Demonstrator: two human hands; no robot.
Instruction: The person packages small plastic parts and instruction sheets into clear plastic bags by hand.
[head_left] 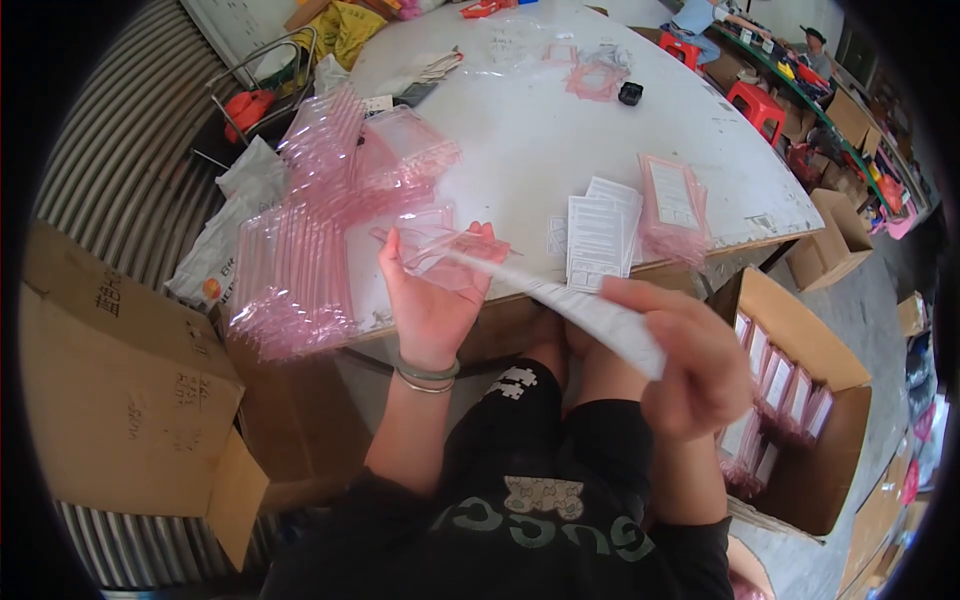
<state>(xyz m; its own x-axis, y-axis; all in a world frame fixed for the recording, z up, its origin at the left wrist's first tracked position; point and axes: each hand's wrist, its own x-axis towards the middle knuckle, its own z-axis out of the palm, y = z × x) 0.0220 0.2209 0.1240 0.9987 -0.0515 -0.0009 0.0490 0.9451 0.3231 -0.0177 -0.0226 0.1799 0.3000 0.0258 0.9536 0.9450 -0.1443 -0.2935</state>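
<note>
My left hand (437,300) is palm up at the table's front edge, its fingers curled round a clear pink plastic bag (430,252). In my right hand (690,365), a white printed paper (590,310) is pinched between thumb and fingers; its far end reaches the bag over my left palm. A heap of pink plastic bags (295,265) lies left of my left hand. Beyond my right hand, a stack of white printed sheets (600,230) lies near the table edge, beside a pile of pink bags with sheets inside (673,205).
The white table (520,120) holds a small black object (630,93) and loose plastic farther back. An open carton (850,440) with packed pink bags stands at the right, another carton (120,380) at the left. People sit at a green-edged table at the far right.
</note>
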